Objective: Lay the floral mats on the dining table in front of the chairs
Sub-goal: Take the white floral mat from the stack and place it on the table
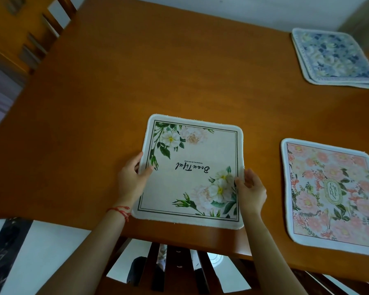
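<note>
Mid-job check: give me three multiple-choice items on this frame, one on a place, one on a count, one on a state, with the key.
1. Where do the blue floral mats lie?
A. far right of the table
B. on a chair
C. under the pink mat

2. How many hands grip the cream mat?
A. none
B. one
C. two

3. The word on the cream mat reads, from the camera:
A. upright
B. upside down
C. hidden

Key: 1 A, near the far right edge of the table. 2 C, left hand and right hand pinch opposite edges. 3 B, the lettering is inverted.
</note>
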Demonstrator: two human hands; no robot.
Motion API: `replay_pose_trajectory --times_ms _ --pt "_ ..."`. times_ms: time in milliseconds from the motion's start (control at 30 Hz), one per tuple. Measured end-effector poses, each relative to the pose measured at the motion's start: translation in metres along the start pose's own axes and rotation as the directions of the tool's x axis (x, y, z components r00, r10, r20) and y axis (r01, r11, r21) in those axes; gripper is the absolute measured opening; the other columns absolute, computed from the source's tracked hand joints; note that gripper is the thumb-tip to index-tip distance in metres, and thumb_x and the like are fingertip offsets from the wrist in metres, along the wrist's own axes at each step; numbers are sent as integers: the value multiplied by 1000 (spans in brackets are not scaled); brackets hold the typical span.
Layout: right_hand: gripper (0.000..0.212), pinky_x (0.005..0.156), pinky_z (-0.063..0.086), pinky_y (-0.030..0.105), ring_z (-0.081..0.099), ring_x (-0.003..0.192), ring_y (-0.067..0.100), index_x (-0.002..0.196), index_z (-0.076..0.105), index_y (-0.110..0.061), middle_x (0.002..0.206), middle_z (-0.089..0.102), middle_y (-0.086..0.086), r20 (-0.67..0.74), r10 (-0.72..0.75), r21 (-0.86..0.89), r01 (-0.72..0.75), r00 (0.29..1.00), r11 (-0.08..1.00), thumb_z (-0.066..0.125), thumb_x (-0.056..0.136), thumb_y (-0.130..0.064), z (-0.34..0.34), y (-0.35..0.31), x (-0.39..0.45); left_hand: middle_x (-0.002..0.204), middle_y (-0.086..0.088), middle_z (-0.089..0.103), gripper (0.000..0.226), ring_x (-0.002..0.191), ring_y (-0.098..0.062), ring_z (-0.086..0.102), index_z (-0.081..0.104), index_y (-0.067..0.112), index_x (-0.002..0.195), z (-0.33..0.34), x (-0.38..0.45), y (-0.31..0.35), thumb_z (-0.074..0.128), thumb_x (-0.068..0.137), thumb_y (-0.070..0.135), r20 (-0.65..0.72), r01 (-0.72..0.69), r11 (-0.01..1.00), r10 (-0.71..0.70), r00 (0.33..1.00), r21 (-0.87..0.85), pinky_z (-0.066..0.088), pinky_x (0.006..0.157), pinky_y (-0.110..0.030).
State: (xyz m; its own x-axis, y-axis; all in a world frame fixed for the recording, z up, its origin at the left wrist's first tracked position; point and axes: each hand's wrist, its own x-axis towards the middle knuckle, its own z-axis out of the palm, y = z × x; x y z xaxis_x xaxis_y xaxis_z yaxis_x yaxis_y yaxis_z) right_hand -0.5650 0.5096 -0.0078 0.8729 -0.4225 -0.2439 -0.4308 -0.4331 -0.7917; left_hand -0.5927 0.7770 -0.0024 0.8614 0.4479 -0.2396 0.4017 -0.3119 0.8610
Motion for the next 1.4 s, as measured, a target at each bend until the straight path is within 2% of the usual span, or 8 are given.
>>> replay_pose_trajectory --times_ms 100,233,400,733,867,1000,1200,1400 --pt "40 86 53 33 63 100 17 122 59 -12 111 67 3 19 -17 -4 18 1000 1000 65 83 -21 1 -4 9 124 -4 56 50 103 -6 49 47 6 132 1 -6 -3 62 85 13 -30 11 1000 -11 999 -16 39 76 -9" --pt "46 87 48 27 59 105 16 128 54 -9 118 64 5 43 -44 29 43 998 999 65 84 -18 4 -12 22 127 -2 55 51 108 -9 49 47 8 132 3 -14 -10 63 85 15 -54 47 998 -48 997 -30 41 90 -24" --pt "46 84 43 21 55 105 11 130 52 -8 123 61 6 91 -82 25 80 993 996 64 86 -16 9 -23 41 132 -5 54 52 116 -18 52 48 11 132 7 -23 -19 66 83 15 -71 141 983 -150 986 -120 43 92 -28" --pt "41 87 45 26 58 110 21 124 57 -9 120 63 7 184 -132 -9 136 974 991 64 85 -18 20 -43 79 132 -7 51 50 111 -20 53 48 11 130 19 -50 -11 64 83 5 -82 244 929 -276 958 -278 46 73 -16" --pt "40 88 47 28 59 108 20 123 58 -10 119 63 6 202 -148 -14 154 968 988 64 85 -18 24 -51 89 136 -7 47 51 115 -22 52 46 12 131 23 -61 -7 63 84 5 -53 267 923 -292 955 -278 47 81 -22" --pt "38 92 49 35 60 107 21 122 58 -10 118 63 7 207 -143 -8 148 968 989 64 85 -17 24 -53 92 134 -7 48 51 109 -14 50 46 12 132 23 -64 -4 62 84 6 -41 271 921 -293 955 -280 45 73 -15" --pt "38 84 46 26 59 103 16 122 58 -7 117 64 8 133 -136 -13 139 982 990 63 86 -17 14 -50 80 128 -7 55 45 107 -10 51 51 10 128 12 -52 -8 62 84 7 -87 214 948 -240 967 -236 41 70 -9" --pt "44 86 50 31 58 107 18 128 52 -10 122 61 6 91 -75 14 74 993 997 62 87 -21 -3 -37 55 124 -5 57 43 111 -17 53 51 11 128 5 -18 6 60 86 8 -64 86 992 -93 994 -97 42 82 -18"
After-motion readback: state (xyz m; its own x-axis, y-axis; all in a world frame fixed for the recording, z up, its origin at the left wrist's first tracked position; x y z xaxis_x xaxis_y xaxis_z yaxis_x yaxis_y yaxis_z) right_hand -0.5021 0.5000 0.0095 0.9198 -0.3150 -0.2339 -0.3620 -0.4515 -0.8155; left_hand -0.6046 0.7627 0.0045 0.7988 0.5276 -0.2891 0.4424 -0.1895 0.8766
